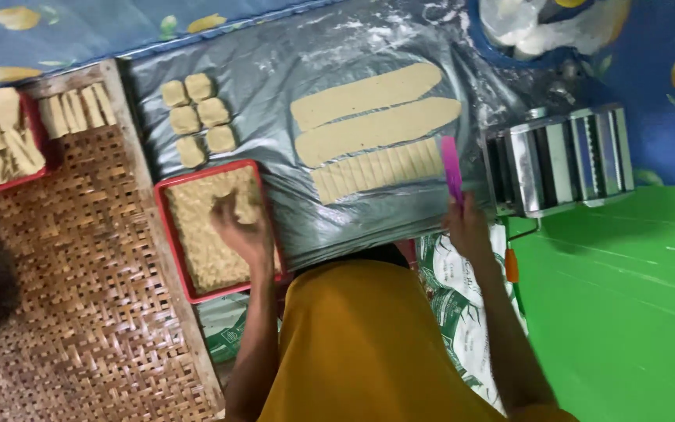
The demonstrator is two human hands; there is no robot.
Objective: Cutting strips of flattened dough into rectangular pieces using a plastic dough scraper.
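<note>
The right hand (469, 227) closes around a flat pink plastic cutter (452, 168) at the scored pale dough strip (378, 170) on grey plastic sheeting (275, 70), while the left hand (242, 230), fingers buried and grip unclear, rests in a red rectangular tray of cut dough bits (172, 234).

Cut off and hidden

The far-left red tray (9, 168) and far bowl (544, 31) run past the edges; the left hand (245, 230) covers part of the pieces.
</note>
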